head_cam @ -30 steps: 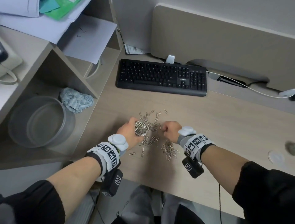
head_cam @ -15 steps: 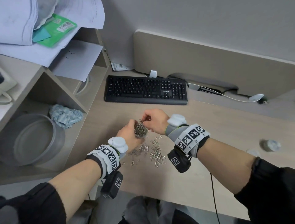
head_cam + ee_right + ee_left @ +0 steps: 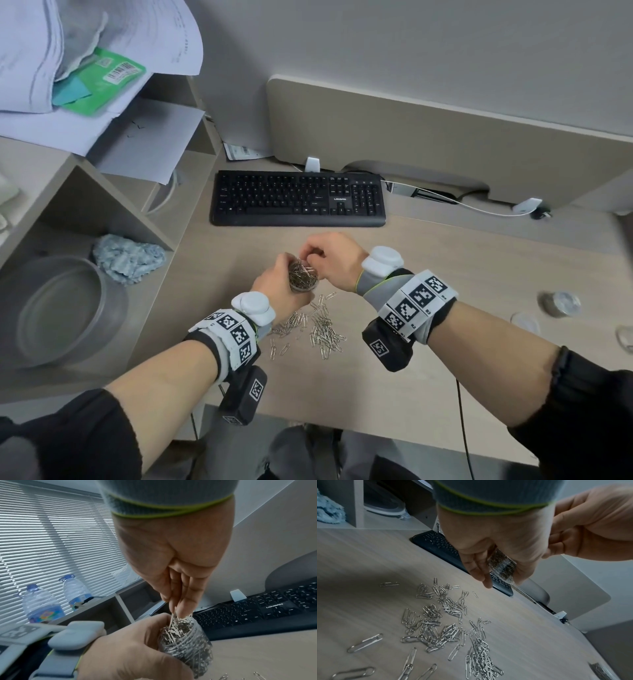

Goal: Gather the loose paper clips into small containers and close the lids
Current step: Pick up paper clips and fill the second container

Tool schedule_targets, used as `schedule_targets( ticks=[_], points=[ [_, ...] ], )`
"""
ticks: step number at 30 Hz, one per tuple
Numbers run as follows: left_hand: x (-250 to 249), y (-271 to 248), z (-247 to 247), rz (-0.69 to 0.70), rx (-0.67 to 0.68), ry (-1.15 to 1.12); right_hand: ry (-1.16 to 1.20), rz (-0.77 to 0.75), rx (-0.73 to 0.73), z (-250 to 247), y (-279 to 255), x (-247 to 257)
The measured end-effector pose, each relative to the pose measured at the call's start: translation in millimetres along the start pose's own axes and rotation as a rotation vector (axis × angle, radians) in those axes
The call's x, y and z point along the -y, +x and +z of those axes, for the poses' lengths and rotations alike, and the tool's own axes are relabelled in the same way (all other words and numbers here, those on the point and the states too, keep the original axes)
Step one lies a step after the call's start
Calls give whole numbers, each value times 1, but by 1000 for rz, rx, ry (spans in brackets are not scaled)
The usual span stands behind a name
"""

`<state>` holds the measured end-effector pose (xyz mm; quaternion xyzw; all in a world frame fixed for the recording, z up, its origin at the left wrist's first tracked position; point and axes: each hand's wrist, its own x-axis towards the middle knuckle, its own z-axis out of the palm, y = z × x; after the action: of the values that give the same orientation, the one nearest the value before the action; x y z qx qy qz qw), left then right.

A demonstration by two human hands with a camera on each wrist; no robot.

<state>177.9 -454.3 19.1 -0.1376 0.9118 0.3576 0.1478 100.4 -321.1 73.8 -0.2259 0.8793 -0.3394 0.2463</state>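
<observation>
My left hand (image 3: 274, 291) grips a small clear container (image 3: 303, 279) nearly full of silver paper clips, raised just above the desk. My right hand (image 3: 310, 255) is over its mouth, fingertips pinching a few paper clips (image 3: 173, 615) at the top of the container (image 3: 187, 641). In the left wrist view the container (image 3: 502, 566) shows between the fingers of my left hand (image 3: 496, 540). Loose paper clips (image 3: 322, 330) lie scattered on the desk under my hands, close up as a pile (image 3: 443, 623). A second small container (image 3: 561, 303) stands at the right with a round lid (image 3: 524, 322) beside it.
A black keyboard (image 3: 298, 198) lies behind my hands, with a white cable (image 3: 479, 209) to its right. A shelf unit on the left holds a grey bowl (image 3: 58, 308) and a blue cloth (image 3: 126, 260). The desk's front edge is near my forearms.
My right hand left the clips on the desk and rose with a pinch of clips to the container's mouth. My left hand lifted the container slightly.
</observation>
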Motion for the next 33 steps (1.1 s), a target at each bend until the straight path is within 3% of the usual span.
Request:
schedule_targets(
  ticks=[7,12,19,33],
  points=[
    [-16,-1,3,5,6,-18,180,37,8,-8,-5,-10],
    [-21,-2,2,10,-4,-32,54,26,-176,-19,4,-22],
    [-25,-2,1,37,-3,-46,-37,94,-64,-3,1,-33],
    [-27,2,4,42,14,-15,-79,-26,-82,-11,-6,-37]
  ],
)
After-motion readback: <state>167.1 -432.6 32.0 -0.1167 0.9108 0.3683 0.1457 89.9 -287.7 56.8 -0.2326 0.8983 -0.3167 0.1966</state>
